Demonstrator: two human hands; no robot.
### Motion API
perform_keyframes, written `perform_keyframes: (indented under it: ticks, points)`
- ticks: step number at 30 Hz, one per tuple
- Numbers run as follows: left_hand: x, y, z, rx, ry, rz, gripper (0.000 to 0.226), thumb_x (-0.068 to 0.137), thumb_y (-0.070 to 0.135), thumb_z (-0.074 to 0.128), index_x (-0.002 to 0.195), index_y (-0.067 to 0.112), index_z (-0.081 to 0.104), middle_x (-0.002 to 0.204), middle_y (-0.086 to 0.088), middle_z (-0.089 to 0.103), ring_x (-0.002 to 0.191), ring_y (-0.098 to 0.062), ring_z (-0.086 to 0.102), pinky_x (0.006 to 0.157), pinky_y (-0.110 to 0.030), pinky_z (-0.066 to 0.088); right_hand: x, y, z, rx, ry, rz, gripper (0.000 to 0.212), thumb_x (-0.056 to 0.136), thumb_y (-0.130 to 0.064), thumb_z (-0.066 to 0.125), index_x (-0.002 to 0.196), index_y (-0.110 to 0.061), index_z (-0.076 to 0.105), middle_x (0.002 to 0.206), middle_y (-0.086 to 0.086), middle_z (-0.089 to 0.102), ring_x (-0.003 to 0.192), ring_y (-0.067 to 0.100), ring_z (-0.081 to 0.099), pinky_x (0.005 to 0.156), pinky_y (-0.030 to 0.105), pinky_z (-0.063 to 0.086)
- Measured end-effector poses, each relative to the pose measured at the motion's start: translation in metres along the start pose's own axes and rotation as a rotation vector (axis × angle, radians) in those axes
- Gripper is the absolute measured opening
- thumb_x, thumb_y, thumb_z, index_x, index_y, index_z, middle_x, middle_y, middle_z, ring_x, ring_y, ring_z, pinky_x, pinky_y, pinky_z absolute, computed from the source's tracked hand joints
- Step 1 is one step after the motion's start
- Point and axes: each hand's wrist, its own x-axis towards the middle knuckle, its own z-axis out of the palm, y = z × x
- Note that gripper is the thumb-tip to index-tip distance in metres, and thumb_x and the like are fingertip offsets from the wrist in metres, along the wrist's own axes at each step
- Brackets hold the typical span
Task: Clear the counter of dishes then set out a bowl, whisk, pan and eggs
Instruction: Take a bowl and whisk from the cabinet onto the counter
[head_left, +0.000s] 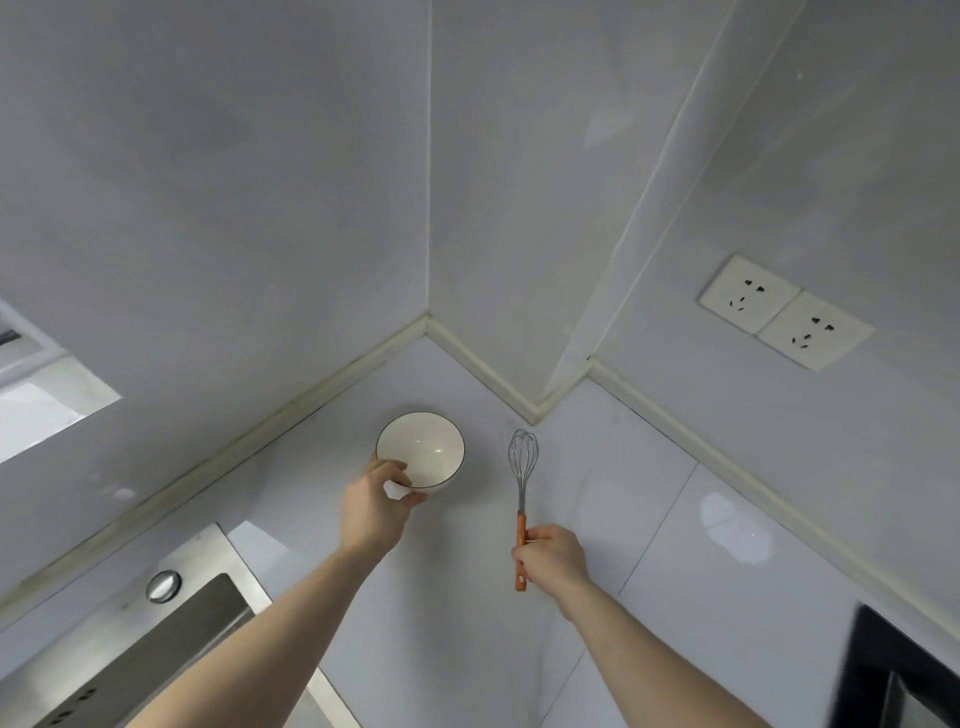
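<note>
Currently we see the left hand (378, 506) gripping the near rim of the white bowl (421, 450) on the counter (649, 545) near the wall corner. Right hand (551, 558) curled round the whisk (522, 488) by its orange handle, wires pointing toward the corner, just beside the bowl.

There was one white bowl (421, 449), one wire whisk (522, 478), two wall sockets (748, 300), one steel sink (156, 660) and two hands (376, 506).
</note>
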Motion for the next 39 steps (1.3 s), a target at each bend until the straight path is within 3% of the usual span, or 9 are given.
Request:
perform_keyframes:
  ticks: [5, 11, 14, 19, 24, 28, 30, 33, 39]
  points:
    - [0.012, -0.003, 0.005, 0.007, 0.019, 0.031, 0.028, 0.068, 0.015, 0.093, 0.073, 0.018, 0.065, 0.108, 0.013, 0.068, 0.097, -0.013, 0.065, 0.073, -0.025, 0.04, 0.02, -0.011, 0.016, -0.014, 0.012, 0.014, 0.015, 0.075, -0.004, 0.061, 0.067, -0.014, 0.067, 0.053, 0.0, 0.066, 0.044, 0.011, 0.061, 0.059, 0.026, 0.056]
    - [0.014, -0.004, 0.006, 0.013, -0.002, 0.061, 0.022, 0.072, 0.016, 0.091, 0.077, 0.016, 0.07, 0.111, 0.011, 0.069, 0.104, -0.013, 0.065, 0.077, -0.023, 0.04, 0.036, 0.0, 0.029, -0.032, 0.076, 0.05, 0.016, 0.082, -0.004, 0.055, 0.082, -0.008, 0.071, 0.062, 0.006, 0.073, 0.043, 0.007, 0.063, 0.047, 0.017, 0.047]
    - [0.014, -0.007, 0.006, 0.038, -0.022, 0.067, 0.021, 0.074, 0.019, 0.09, 0.077, 0.017, 0.069, 0.112, 0.012, 0.069, 0.112, -0.013, 0.064, 0.078, -0.023, 0.04, 0.045, 0.007, 0.035, -0.044, 0.07, 0.07, 0.015, 0.078, -0.006, 0.056, 0.078, -0.005, 0.072, 0.072, 0.011, 0.075, 0.055, 0.02, 0.068, 0.057, 0.028, 0.061]
    - [0.016, -0.008, 0.005, 0.083, -0.067, 0.105, 0.017, 0.077, 0.019, 0.088, 0.082, 0.019, 0.071, 0.123, 0.005, 0.069, 0.126, -0.018, 0.059, 0.087, -0.025, 0.043, 0.059, 0.005, 0.041, -0.122, 0.083, 0.04, 0.015, 0.08, -0.021, 0.07, 0.094, -0.017, 0.07, 0.091, 0.0, 0.075, 0.083, 0.019, 0.071, 0.069, 0.023, 0.054]
    - [0.0, -0.007, -0.004, 0.187, -0.139, 0.188, 0.033, 0.082, 0.011, 0.078, 0.111, 0.023, 0.07, 0.151, 0.005, 0.052, 0.149, -0.024, 0.036, 0.112, -0.033, 0.037, 0.066, 0.005, 0.041, -0.186, 0.127, 0.002, 0.018, 0.083, -0.027, 0.076, 0.095, -0.019, 0.065, 0.097, 0.001, 0.073, 0.083, 0.023, 0.072, 0.065, 0.024, 0.052]
    - [-0.026, -0.002, -0.013, 0.197, -0.11, 0.253, 0.038, 0.086, 0.013, 0.072, 0.118, 0.03, 0.064, 0.156, 0.012, 0.043, 0.154, -0.018, 0.023, 0.114, -0.026, 0.029, 0.064, 0.009, 0.034, -0.185, 0.131, -0.04, 0.02, 0.082, -0.029, 0.077, 0.094, -0.021, 0.063, 0.094, -0.002, 0.073, 0.076, 0.02, 0.071, 0.071, 0.031, 0.06]
    - [-0.04, 0.002, -0.021, 0.176, -0.091, 0.26, 0.035, 0.087, 0.015, 0.072, 0.116, 0.03, 0.064, 0.155, 0.013, 0.044, 0.154, -0.017, 0.023, 0.113, -0.024, 0.027, 0.053, 0.012, 0.032, -0.153, 0.118, -0.092, 0.023, 0.082, -0.029, 0.079, 0.095, -0.022, 0.062, 0.093, -0.004, 0.071, 0.08, 0.02, 0.072, 0.075, 0.031, 0.058]
    - [-0.069, 0.005, -0.033, 0.147, -0.114, 0.243, 0.029, 0.087, 0.018, 0.073, 0.112, 0.032, 0.066, 0.149, 0.015, 0.051, 0.151, -0.015, 0.029, 0.116, -0.03, 0.031, 0.018, 0.027, 0.024, -0.154, 0.11, -0.265, 0.033, 0.083, -0.028, 0.08, 0.107, -0.025, 0.058, 0.111, -0.004, 0.061, 0.09, 0.018, 0.066, 0.082, 0.032, 0.053]
    - [-0.127, 0.019, -0.055, 0.208, -0.303, 0.291, 0.029, 0.088, 0.03, 0.073, 0.111, 0.042, 0.063, 0.143, 0.026, 0.048, 0.142, -0.008, 0.039, 0.112, -0.028, 0.036, -0.061, 0.065, -0.044, -0.196, 0.134, -0.45, 0.045, 0.089, -0.022, 0.072, 0.129, -0.031, 0.053, 0.126, -0.015, 0.047, 0.105, 0.0, 0.056, 0.087, 0.027, 0.053]
